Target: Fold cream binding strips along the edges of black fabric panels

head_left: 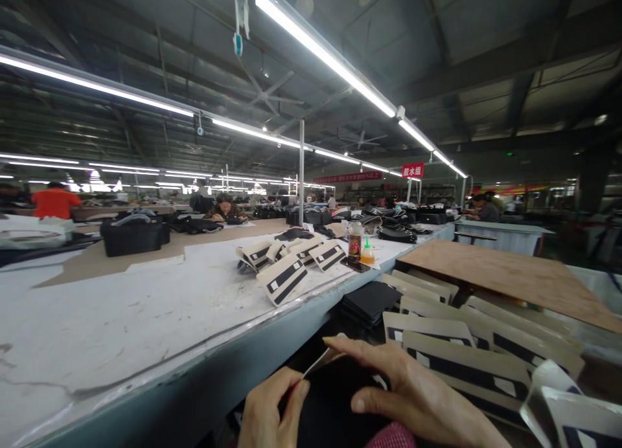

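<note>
A black, bendable panel with a pale edge is held low in front of me, curved between both hands. My left hand pinches its left edge between thumb and fingers. My right hand spans the upper right side, with its fingers stretched over the top edge and the thumb on the black face. To the right of this hand lie several beige panels with black strips, overlapping. A stack of black sheets rests just beyond the hands. The panel's lower part runs out of view.
A long white-covered table has its edge at my left. On it are more beige pieces with black strips, a dark-labelled bottle and a green-tipped glue bottle. A brown board is at right. Other people work farther back.
</note>
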Demonstrator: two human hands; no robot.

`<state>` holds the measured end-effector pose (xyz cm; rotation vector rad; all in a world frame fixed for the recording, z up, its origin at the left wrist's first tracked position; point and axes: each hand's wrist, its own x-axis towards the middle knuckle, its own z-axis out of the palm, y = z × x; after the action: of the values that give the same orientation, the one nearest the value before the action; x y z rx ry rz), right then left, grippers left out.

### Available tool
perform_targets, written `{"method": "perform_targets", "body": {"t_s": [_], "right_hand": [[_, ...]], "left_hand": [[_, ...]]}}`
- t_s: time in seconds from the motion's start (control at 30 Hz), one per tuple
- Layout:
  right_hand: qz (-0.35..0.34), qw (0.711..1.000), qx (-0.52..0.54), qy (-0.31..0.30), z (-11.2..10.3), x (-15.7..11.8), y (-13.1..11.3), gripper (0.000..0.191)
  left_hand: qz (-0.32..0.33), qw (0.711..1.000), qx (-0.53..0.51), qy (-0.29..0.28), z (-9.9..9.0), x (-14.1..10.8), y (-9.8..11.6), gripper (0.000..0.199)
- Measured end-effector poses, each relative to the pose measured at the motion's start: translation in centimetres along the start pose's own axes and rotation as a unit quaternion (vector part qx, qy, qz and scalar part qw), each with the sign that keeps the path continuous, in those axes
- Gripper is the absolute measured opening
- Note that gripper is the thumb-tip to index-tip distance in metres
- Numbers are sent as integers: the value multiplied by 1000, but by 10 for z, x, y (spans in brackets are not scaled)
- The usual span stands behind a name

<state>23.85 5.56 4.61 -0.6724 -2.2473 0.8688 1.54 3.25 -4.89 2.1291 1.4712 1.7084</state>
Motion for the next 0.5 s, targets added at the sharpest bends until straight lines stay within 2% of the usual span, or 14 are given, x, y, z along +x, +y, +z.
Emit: {"method": "perform_targets", "body": {"t_s": [0.07,0.13,0.2,0.27,0.4,0.5], "right_hand": [[34,995,27,85,8,-4,3,65],[33,985,78,151,17,-8,6,54],[10,978,104,181,23,-11,8,32],[-8,977,77,201,25,-12,9,9],[-24,965,-24,259,21,-11,4,18],[15,963,42,265,19,-7,-1,24]], "left_hand": [[3,1000,-5,1,-4,1,6,34],[7,1000,-11,8,-9,2,12,33],[9,1000,-16,17,-14,3,17,30],[12,1000,-19,20,-20,4,19,28],[72,997,-30,10,-30,4,24,18],[79,996,-40,31,-34,1,32,15]]}}
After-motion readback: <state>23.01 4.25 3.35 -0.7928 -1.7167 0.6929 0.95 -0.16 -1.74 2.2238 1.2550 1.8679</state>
